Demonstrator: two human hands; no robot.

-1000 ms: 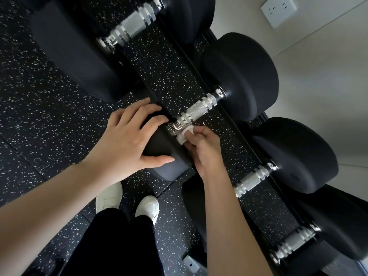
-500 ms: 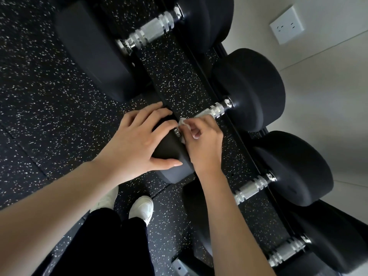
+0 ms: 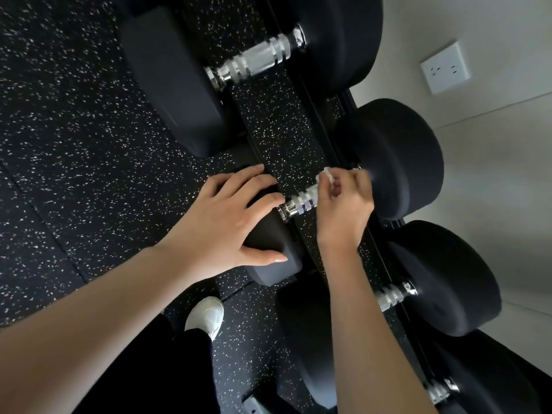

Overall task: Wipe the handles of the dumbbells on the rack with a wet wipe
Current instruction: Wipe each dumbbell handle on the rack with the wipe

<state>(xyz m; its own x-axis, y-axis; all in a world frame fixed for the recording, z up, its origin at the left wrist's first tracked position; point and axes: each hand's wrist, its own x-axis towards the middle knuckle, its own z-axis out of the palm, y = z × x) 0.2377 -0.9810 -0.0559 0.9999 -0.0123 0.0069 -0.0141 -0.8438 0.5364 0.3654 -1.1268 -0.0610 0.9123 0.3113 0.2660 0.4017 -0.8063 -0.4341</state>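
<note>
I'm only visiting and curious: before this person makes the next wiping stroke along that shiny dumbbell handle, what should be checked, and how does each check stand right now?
1. Small white wet wipe pinched in the right hand: ok.
2. Wipe touching the chrome knurled handle: cannot tell, the fingers hide the contact.
3. Left hand resting on the near black dumbbell head: ok.
4. Near part of the handle bare for the stroke: ok.
5. Wipe wet enough: cannot tell.
6. Next dumbbell's chrome handle in sight: ok.
</note>
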